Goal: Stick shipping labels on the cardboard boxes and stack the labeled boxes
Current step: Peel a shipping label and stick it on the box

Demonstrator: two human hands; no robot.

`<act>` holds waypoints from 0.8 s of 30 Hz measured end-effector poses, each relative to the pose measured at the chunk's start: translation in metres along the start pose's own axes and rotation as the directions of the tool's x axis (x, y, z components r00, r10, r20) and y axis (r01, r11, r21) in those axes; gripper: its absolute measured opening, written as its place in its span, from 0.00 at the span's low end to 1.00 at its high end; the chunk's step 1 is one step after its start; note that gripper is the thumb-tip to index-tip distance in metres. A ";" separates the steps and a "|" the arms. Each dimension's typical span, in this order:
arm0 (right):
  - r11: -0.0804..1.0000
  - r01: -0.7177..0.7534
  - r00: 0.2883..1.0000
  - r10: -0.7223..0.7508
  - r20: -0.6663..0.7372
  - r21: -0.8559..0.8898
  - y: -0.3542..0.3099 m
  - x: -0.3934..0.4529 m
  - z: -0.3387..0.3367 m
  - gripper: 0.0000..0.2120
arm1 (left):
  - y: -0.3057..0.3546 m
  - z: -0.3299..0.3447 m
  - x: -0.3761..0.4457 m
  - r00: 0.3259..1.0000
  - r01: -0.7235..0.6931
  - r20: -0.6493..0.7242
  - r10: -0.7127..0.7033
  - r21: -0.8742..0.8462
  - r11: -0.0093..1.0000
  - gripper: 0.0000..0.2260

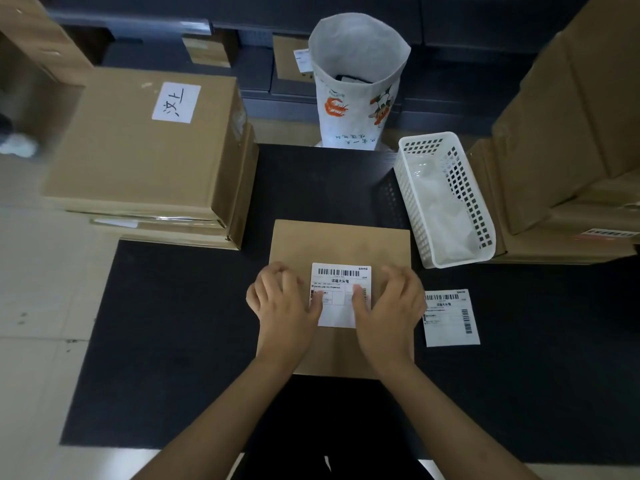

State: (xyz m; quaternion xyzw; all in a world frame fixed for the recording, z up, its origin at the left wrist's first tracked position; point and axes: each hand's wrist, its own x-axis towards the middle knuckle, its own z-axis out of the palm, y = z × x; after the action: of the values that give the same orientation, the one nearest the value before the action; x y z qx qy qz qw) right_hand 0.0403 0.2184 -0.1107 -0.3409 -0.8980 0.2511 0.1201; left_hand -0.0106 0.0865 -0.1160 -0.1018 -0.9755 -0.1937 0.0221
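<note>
Head view: near the desk's front edge lies a flat cardboard box (341,299), likely light and stiff, best lifted by its side edges. Left hand (285,306) and right hand (389,306) press the shipping label (341,294) flat, thumbs down. A spare label (450,318) lies right; a white basket (445,199) stands behind.

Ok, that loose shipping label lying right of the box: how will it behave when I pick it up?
The loose label looks like thin paper lying flat on the black mat, so probably floppy and very light. With no raised edge showing, lifting it may need a fingernail or sliding it. If its backing is already off, it could stick.
</note>
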 end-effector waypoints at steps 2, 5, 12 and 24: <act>1.000 0.024 0.999 -0.023 -0.045 0.020 -0.005 0.004 0.002 0.28 | 0.008 0.003 0.002 1.000 0.019 0.012 -0.019 -0.002 1.000 0.23; 0.992 -0.012 0.999 0.017 0.031 -0.127 -0.011 0.018 0.014 0.37 | 0.023 0.013 0.016 0.982 0.165 0.082 -0.168 0.042 0.985 0.33; 0.947 -0.029 0.978 0.093 0.187 -0.319 0.004 0.034 0.029 0.45 | 0.018 0.027 0.029 0.959 0.219 0.135 -0.249 0.205 0.954 0.40; 0.997 0.036 0.992 -0.028 0.122 -0.065 0.024 0.042 0.013 0.30 | -0.001 0.017 0.039 0.978 0.145 0.131 -0.162 0.127 0.981 0.29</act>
State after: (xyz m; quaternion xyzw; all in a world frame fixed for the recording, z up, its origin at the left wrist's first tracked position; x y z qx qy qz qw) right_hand 0.0177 0.2578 -0.1326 -0.3145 -0.9169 0.2388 0.0581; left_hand -0.0491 0.0998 -0.1285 -0.0382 -0.9892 -0.1297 -0.0559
